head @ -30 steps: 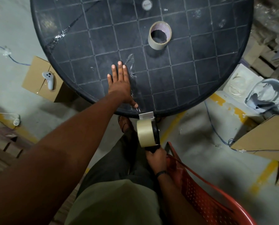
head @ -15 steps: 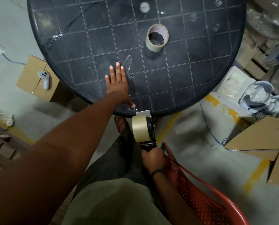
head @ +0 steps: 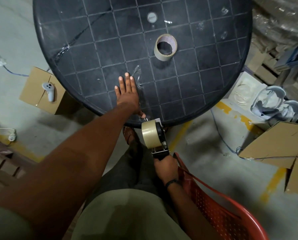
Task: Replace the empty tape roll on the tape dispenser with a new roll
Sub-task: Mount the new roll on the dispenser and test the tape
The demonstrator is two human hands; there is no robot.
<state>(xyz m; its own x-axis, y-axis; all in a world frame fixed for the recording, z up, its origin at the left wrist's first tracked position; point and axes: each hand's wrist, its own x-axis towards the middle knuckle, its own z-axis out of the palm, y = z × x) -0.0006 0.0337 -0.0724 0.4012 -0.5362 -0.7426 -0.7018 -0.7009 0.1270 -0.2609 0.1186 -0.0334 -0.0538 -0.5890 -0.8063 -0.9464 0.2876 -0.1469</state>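
My right hand [head: 165,168] grips the black handle of the tape dispenser [head: 159,137], held at the near edge of the round black table [head: 214,70]. A full beige tape roll [head: 149,135] sits on the dispenser. A strip of clear tape [head: 138,84] runs from the dispenser up across the table top. My left hand [head: 127,94] lies flat, fingers spread, on the table beside that strip, thumb touching it. A nearly empty roll [head: 165,47] stands on the table further back.
A red plastic chair [head: 222,213] is at my right. On the floor lie a cardboard box [head: 35,94] with a white controller [head: 49,90], flattened cardboard [head: 283,146], a blue cable [head: 221,132] and white packaging [head: 245,92].
The dispenser and my right hand have shifted slightly back toward me from the table edge. My left hand stays flat on the table.
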